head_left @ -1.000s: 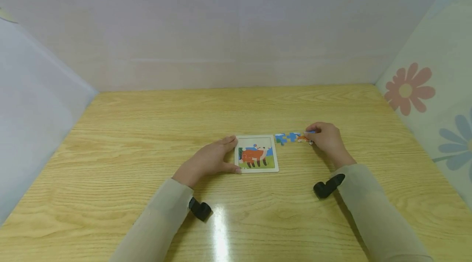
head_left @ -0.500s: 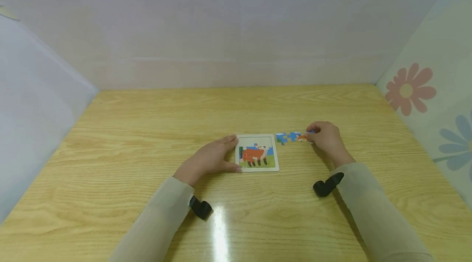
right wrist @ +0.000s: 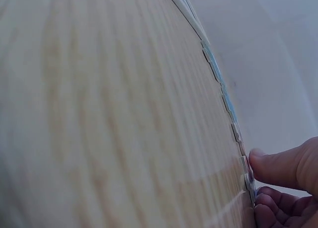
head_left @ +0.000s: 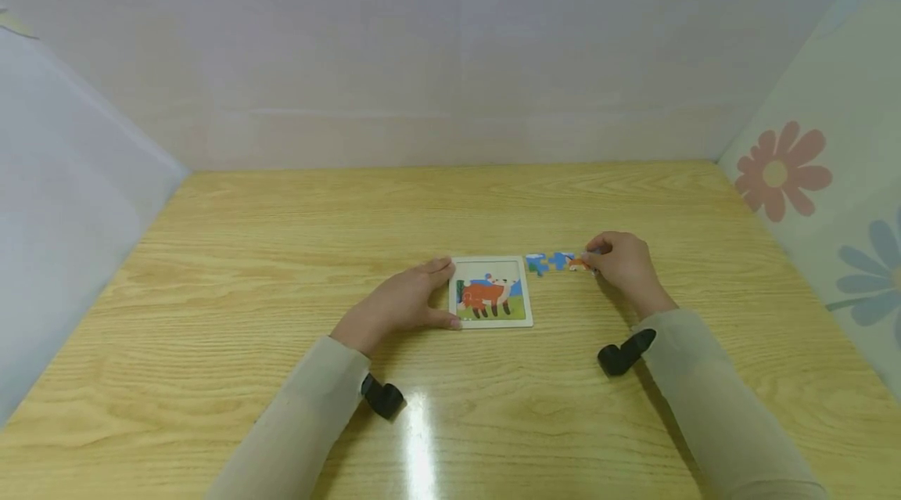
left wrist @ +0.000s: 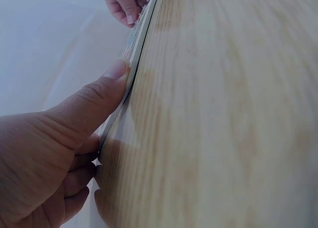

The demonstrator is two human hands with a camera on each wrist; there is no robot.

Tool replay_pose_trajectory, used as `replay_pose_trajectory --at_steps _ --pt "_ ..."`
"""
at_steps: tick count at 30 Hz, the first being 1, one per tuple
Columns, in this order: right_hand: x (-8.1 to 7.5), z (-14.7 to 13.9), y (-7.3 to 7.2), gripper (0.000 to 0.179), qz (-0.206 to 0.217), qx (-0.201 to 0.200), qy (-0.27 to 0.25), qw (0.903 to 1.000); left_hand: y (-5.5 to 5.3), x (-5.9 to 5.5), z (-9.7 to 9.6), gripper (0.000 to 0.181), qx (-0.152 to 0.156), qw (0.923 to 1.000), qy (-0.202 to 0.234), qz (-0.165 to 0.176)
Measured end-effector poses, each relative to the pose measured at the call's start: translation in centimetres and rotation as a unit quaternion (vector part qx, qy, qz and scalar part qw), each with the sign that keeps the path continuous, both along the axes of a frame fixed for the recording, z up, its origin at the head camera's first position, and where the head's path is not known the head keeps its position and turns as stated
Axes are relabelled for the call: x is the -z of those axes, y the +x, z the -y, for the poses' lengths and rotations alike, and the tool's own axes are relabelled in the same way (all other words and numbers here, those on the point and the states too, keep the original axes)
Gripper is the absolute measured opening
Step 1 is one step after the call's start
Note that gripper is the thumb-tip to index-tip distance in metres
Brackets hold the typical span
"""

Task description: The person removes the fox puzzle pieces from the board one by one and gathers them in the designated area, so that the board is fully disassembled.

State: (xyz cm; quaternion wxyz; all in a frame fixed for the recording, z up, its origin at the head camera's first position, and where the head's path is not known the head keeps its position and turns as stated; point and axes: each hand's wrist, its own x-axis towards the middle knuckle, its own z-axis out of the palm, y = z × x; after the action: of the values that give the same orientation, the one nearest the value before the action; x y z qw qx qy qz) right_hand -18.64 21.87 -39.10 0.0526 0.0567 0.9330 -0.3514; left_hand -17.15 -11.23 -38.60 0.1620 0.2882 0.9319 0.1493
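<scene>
A square wooden jigsaw board (head_left: pixel 490 260) with a pale raised rim lies flat on the table. Its lower part shows an orange fox picture, while a pale strip of the base is bare along the top. My left hand (head_left: pixel 403 304) spans the board's left side, thumb at the near corner and fingers at the far one. To the right of the board, loose puzzle pieces lie in a row: a blue-green one (head_left: pixel 536 263), a blue one (head_left: pixel 560 260) and an orange fox-face one (head_left: pixel 576 264). At the row's right end my right hand (head_left: pixel 626 265) pinches a puzzle piece, mostly hidden by its fingers.
The wood-grain table (head_left: pixel 281 226) reaches back to a pale cloth wall (head_left: pixel 450 54). A side panel with printed flowers (head_left: pixel 774 173) stands at the right. Black wrist cameras (head_left: pixel 383 397) sit on both sleeves.
Both hands stay almost in place. Less blue shows on the piece under my right fingertips than a second ago.
</scene>
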Motion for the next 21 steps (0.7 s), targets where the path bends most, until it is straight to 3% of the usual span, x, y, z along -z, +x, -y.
replay_pose_trajectory --at_steps 7,21 --pt "-0.3 0.1 0.1 0.028 -0.010 0.017 -0.021 0.9996 0.2 0.0 0.0 0.095 -0.004 1.0000 -0.001 0.004" --pt "-1.4 2.5 0.2 0.028 -0.025 -0.017 -0.032 0.9990 0.2 0.1 -0.1 0.096 -0.013 0.9999 -0.003 0.008"
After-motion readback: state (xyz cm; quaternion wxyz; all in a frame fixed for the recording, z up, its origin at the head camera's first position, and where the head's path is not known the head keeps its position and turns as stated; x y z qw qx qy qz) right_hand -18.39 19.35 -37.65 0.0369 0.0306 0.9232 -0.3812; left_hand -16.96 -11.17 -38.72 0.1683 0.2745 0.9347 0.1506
